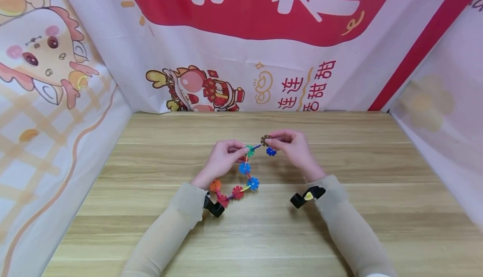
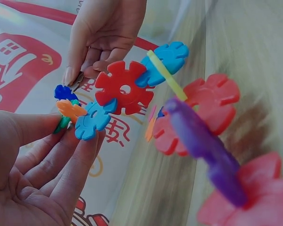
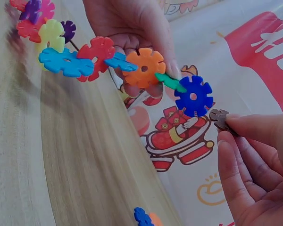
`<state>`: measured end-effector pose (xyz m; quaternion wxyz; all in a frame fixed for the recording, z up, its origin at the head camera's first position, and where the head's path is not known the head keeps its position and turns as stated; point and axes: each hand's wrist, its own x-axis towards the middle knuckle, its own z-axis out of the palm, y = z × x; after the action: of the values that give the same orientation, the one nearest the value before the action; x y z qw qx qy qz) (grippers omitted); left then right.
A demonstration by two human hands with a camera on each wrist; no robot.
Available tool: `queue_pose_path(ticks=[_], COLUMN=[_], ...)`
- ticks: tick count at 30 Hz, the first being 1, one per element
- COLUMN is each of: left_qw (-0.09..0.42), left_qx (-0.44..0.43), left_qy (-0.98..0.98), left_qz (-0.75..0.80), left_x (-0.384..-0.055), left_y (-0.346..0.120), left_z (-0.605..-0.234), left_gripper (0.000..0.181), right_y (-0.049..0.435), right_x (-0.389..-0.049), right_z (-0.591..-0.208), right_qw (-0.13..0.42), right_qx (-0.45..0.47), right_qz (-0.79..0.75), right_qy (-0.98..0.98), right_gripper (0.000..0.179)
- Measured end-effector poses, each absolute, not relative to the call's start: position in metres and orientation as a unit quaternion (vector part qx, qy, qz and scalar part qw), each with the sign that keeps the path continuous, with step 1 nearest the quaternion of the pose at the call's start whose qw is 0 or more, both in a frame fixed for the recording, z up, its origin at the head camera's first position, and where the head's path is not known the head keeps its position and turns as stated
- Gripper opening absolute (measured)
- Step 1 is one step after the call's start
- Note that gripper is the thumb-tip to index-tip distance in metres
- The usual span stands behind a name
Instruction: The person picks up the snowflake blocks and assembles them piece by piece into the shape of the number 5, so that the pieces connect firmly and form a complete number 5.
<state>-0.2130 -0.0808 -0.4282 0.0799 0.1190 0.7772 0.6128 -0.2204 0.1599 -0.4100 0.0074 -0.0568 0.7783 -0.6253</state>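
A chain of slotted plastic flower discs hangs from my left hand [image 1: 222, 157], whose thumb and fingers pinch its green disc [image 3: 167, 82]. Beyond that disc, a dark blue disc [image 3: 203, 100] forms the chain's upper end. Between thumb and fingers, my right hand [image 1: 296, 147] pinches a brown disc [image 3: 220, 118] at the dark blue disc's rim; whether their slots interlock I cannot tell. An orange disc [image 3: 153, 60], light blue discs [image 1: 253, 184] and red discs [image 1: 237, 192] continue the chain down toward my left wrist.
On the wood-grain table [image 1: 271, 235], another dark blue disc [image 1: 271, 151] lies below my right hand. Printed cloth [image 1: 219, 50] stands along the back edge, and more cloth [image 1: 64, 142] closes the left side. Both wrists carry black camera mounts [image 1: 298, 200].
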Motion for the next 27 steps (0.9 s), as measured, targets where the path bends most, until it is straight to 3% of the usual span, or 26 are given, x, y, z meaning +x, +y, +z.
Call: queue_pose_path(ticks=[27], left_qw=[0.058], left_qx=[0.103], left_qy=[0.783], left_qz=[0.611], left_x=[-0.208], left_y=[-0.076], left_z=[-0.429], left_gripper=[0.014], right_y=[0.151], right_x=[-0.221], right_z=[-0.425], right_qw=[0.011], right_qx=[-0.050], right_qz=[-0.677], right_qy=[0.734], right_gripper=[0.027])
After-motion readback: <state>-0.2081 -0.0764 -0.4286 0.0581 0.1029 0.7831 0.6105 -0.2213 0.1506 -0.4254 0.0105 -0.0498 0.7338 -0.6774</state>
